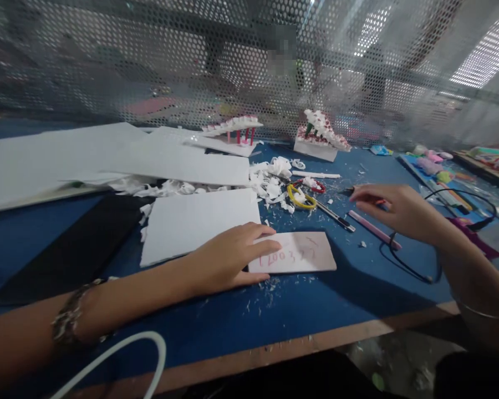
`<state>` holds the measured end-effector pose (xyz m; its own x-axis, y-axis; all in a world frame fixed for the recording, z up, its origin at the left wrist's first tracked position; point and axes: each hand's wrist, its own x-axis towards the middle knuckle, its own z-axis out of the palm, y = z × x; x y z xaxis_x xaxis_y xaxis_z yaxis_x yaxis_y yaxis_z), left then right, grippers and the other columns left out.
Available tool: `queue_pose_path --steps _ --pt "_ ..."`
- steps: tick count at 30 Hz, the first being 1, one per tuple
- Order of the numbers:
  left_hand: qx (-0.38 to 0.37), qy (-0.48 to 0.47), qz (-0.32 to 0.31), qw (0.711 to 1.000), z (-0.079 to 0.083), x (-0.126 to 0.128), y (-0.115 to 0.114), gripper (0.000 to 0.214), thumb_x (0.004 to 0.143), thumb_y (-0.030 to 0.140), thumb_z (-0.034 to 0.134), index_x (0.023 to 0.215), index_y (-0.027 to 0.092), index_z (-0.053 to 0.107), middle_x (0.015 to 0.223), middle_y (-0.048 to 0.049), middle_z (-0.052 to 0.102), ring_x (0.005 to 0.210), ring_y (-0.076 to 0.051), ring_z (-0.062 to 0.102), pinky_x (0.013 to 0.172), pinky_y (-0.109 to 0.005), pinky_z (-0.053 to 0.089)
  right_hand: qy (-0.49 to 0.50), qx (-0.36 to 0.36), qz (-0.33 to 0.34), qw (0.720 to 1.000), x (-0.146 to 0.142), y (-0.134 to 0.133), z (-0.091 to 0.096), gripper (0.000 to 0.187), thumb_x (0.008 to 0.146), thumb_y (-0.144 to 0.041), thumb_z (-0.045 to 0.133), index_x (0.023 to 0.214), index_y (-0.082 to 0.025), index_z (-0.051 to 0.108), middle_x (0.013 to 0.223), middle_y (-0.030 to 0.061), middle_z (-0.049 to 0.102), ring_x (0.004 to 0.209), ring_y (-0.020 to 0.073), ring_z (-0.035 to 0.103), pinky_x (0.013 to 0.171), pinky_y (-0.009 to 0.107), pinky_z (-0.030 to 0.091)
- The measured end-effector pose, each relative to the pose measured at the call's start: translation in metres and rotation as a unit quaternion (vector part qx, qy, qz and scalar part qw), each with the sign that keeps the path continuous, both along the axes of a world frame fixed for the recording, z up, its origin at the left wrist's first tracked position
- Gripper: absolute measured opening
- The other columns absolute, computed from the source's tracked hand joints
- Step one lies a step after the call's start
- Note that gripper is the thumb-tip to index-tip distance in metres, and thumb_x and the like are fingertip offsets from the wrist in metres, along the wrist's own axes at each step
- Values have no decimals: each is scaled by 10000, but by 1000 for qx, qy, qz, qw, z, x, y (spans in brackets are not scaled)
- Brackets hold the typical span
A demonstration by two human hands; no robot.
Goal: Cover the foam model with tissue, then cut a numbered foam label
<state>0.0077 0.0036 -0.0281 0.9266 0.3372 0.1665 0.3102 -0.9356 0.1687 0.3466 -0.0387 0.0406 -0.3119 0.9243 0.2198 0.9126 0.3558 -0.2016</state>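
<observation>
My left hand (237, 252) presses on a small white board piece (303, 254) with reddish handwritten numbers on it. The thumb lies along its near edge and the other fingers reach over its left end and far edge. A larger white board (203, 219) lies just beyond that hand. My right hand (393, 208) hovers to the right with bent fingers, near a pink stick (374, 229). A small dark tip and a bit of orange-red show at its fingers; what they belong to is unclear. A utility knife (336, 215) lies between both hands, beside a yellow ring-shaped handle (301, 197).
Torn white scraps (270, 180) lie beyond the boards. Two small white models (233, 133) (322, 133) stand by the perforated metal screen (216, 72). Large white sheets (58, 158) and a black panel (70, 249) cover the left. A black cable (407, 269) loops under my right wrist.
</observation>
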Motion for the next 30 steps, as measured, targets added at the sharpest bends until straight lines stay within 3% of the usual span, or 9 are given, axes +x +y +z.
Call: queue_pose_path --steps 5,9,14,19,22,26,30 --pt "2 -16 24 1000 0 -2 -13 463 846 483 628 1192 177 609 1264 -197 574 1099 -331 578 866 -462 504 -84 -64 -72 992 24 -12 -12 306 904 -389 431 963 -234 688 871 52 731 721 200 655 663 318 456" --pt "-6 3 48 999 -5 -12 -16 551 840 539 611 1255 179 577 1316 -200 546 1130 -334 570 887 -461 500 -183 -42 -156 970 21 -11 -31 339 930 -380 396 999 -209 681 977 94 724 799 241 663 611 316 423" --pt "-20 -25 51 998 -11 -25 -16 425 901 445 565 1258 213 564 1301 -151 565 1140 -282 572 931 -416 492 -189 -15 -83 978 5 0 -58 336 941 -402 432 1061 -157 627 1067 129 678 1013 267 627 776 344 469" --pt "1 -34 40 999 -13 -27 -17 383 937 417 522 1238 186 572 1389 -194 485 1216 -319 534 945 -462 498 -187 -36 -97 977 -3 9 -77 207 931 -344 430 899 -180 554 920 105 644 885 251 613 706 333 447" --pt "14 -44 20 999 -14 -26 -16 355 945 397 514 1204 166 589 1368 -207 504 1210 -329 535 944 -484 500 -162 -58 -123 977 2 6 -75 169 918 -343 417 914 -193 494 859 96 641 789 248 611 666 332 427" --pt "-21 -51 36 998 -16 -26 -15 337 935 371 543 1205 174 592 1322 -184 549 1199 -296 546 954 -441 506 -110 -121 -158 974 19 -5 -58 215 914 -298 363 1068 -175 448 834 112 654 721 252 626 657 336 422" --pt "-48 -57 69 995 -15 -24 -14 321 920 370 565 1178 188 617 1301 -157 577 1180 -287 561 958 -434 499 -75 -94 -163 979 26 -19 -41 352 941 -416 312 1080 -184 537 869 138 670 748 274 635 669 361 437"
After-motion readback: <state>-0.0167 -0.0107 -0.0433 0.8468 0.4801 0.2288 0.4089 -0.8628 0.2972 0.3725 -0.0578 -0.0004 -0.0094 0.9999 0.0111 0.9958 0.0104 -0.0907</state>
